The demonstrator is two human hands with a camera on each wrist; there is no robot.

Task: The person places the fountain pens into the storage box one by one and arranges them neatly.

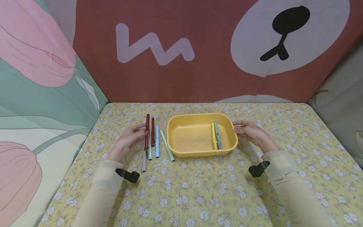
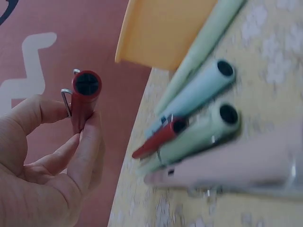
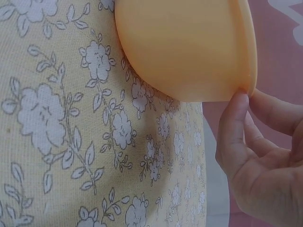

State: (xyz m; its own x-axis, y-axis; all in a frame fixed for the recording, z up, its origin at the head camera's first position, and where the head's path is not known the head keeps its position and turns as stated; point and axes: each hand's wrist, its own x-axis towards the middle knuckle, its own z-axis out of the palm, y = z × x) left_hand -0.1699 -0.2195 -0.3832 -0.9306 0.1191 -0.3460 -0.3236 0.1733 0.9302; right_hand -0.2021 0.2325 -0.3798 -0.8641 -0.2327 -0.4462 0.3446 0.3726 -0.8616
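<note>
In my left hand [image 1: 129,140] I pinch a dark red pen [image 1: 147,130] with a metal clip, raised above the other pens; the left wrist view shows its dark round end. Below and beside it lie a second red pen [image 1: 152,132], a light blue pen [image 1: 157,142], a pale lilac pen [image 1: 144,162] and a light green pen [image 1: 150,153], partly hidden. Thumb and fingers of my right hand [image 1: 250,132] pinch the rim at the right end of a yellow tray [image 3: 189,52]. Inside the tray, a yellow pen [image 1: 214,135] lies beside a grey-blue pen [image 1: 217,135].
Another light green pen [image 1: 166,145] lies slanted along the tray's left side. A flowered yellow cloth [image 1: 181,186] covers the table. Printed fabric walls [image 1: 210,82] stand at its back and sides.
</note>
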